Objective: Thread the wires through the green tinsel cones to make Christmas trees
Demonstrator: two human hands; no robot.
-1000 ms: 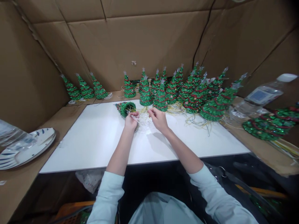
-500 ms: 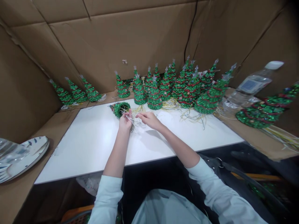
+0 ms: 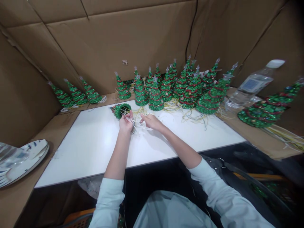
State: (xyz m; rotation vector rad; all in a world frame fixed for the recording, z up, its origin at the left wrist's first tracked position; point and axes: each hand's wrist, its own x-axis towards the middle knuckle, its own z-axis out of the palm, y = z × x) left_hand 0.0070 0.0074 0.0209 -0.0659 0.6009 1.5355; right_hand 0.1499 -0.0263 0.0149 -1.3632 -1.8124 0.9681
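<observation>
A small green Christmas tree (image 3: 116, 111) lies on its side on the white board, its hollow base turned toward me. Thin white and yellow wires (image 3: 130, 120) come out of that base. My left hand (image 3: 126, 123) is closed around these wires, just in front of the base. To its right, my right hand (image 3: 150, 122) is closed, thumb against the fingers. Whatever it pinches, if anything, is too small to make out. Some clear, thin material lies on the board between and below the hands, blurred.
Several upright decorated trees (image 3: 156, 98) stand along the back, loose wires (image 3: 172, 105) around their bases. More trees (image 3: 91, 91) stand at left. A water bottle (image 3: 253, 85) and another tree (image 3: 266, 110) are at right. A plate (image 3: 39, 152) sits at left; cardboard walls (image 3: 142, 34) enclose the white board (image 3: 95, 148).
The view has shifted slightly. My right hand has drawn a little to the right, away from my left hand, which keeps its hold on the wires. The tree still lies there.
</observation>
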